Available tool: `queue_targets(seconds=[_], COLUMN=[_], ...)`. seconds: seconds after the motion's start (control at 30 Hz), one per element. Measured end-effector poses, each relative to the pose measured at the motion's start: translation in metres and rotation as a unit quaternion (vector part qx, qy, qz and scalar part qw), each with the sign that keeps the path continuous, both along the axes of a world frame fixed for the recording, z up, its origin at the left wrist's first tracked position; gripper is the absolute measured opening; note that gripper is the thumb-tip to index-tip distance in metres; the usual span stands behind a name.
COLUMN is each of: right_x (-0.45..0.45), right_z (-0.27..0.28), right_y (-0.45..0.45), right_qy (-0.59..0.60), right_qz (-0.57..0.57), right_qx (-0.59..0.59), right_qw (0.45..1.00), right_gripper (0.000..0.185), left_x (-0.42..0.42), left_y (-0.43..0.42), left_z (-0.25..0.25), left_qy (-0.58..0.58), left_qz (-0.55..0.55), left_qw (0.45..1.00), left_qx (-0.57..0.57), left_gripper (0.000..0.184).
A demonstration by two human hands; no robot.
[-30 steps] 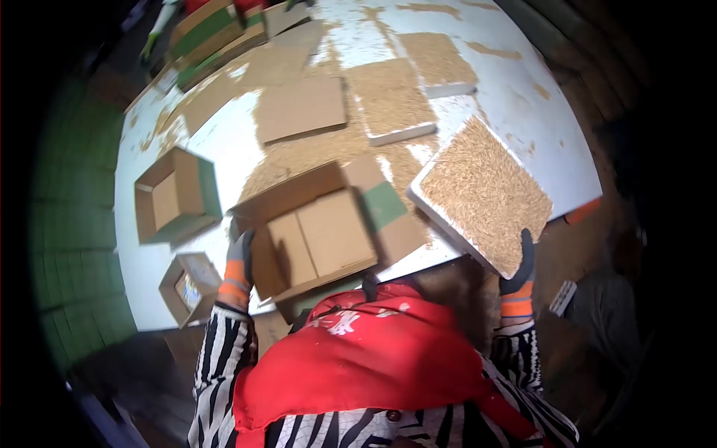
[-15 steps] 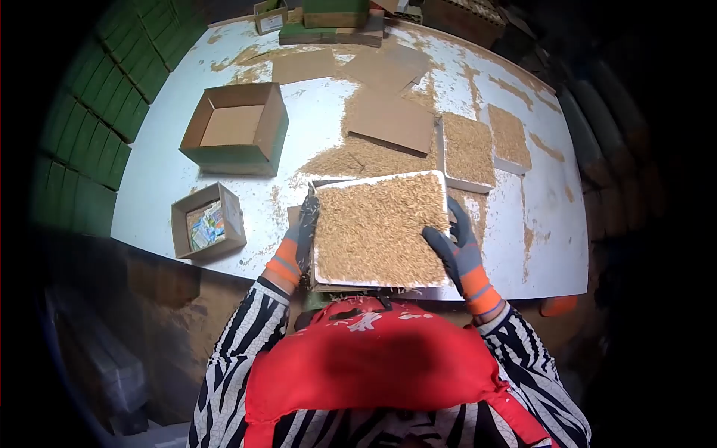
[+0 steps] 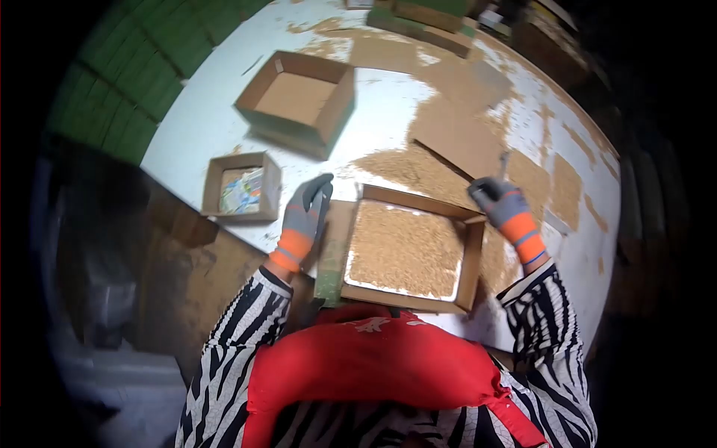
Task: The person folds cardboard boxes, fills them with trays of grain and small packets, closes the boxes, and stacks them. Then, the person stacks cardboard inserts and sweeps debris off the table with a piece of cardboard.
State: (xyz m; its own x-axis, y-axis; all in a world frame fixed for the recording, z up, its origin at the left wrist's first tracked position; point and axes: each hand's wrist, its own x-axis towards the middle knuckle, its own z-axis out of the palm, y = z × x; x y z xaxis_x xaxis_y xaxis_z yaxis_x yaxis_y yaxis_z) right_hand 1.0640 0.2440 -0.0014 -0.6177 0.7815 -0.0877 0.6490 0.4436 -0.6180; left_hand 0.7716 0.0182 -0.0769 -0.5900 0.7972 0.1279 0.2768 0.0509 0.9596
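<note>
A white tray filled with small tan grains or pellets [image 3: 405, 250] lies inside an open cardboard box [image 3: 473, 261] in front of my body. My left hand [image 3: 305, 213], in a grey and orange glove, is beside the box's left flap with fingers stretched out, holding nothing. Over the box's far right corner is my right hand [image 3: 500, 201], in a matching glove. Its fingertips are at the near corner of a flat cardboard sheet [image 3: 463, 145]; blur hides whether they grip it.
A larger open cardboard box [image 3: 295, 97] and a small box of colourful packets [image 3: 243, 190] stand at the left. Two more grain-filled trays [image 3: 527, 187] lie to the right. Loose grains cover parts of the white table [image 3: 381, 97]. Green boxes [image 3: 112, 104] are stacked at far left.
The filled tray has gone down into the cardboard box and both hands have let go of it. My right hand has moved up towards the cardboard sheet. The camera view has turned.
</note>
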Motion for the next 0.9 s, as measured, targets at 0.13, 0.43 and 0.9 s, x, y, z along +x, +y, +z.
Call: queue_targets(seconds=[0.13,0.43,0.9], right_x=[-0.022,0.015,0.039], right_z=[-0.099,-0.181,-0.04], right_y=[0.123,0.164,0.055], right_qy=[-0.24,-0.262,0.085], right_qz=[0.057,0.138,-0.034], right_qx=[0.235,0.25,0.074], right_qw=[0.94,0.922,0.993], right_gripper=[0.084,0.065,0.032], left_x=[-0.11,-0.171,-0.209], left_y=[-0.049,-0.039,-0.077], left_z=[-0.038,-0.042,-0.013], left_qy=[0.242,0.477,0.074], left_qz=[0.205,-0.068,0.033], left_qw=[0.945,0.738,0.92], left_qx=[-0.083,-0.472,-0.383], left_gripper=[0.025,0.026,0.03])
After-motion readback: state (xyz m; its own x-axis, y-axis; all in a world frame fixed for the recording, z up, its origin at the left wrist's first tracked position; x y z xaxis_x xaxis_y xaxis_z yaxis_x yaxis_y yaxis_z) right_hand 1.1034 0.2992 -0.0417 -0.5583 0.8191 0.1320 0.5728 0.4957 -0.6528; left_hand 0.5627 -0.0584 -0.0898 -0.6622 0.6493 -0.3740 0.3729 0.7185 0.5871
